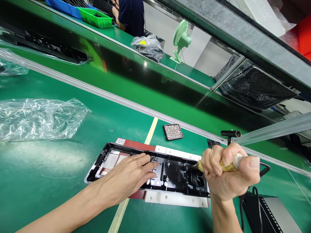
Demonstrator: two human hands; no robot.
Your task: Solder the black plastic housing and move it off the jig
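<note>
A long black plastic housing lies on a fixture with white rails and a dark red board. My left hand rests palm down across the housing's middle, its fingers stretched out and touching the inside. In my right hand is a yellow-handled screwdriver, gripped in a fist with the thumb near its pale end. The tool's tip points left into the right part of the housing; its exact contact is too small to tell. A small black tray of screws sits just beyond the housing.
Clear plastic bags lie at the left. A metal rail crosses behind the screw tray. At the lower right are a black and grey box and cables. Beyond stand a green fan, a green bin and a person.
</note>
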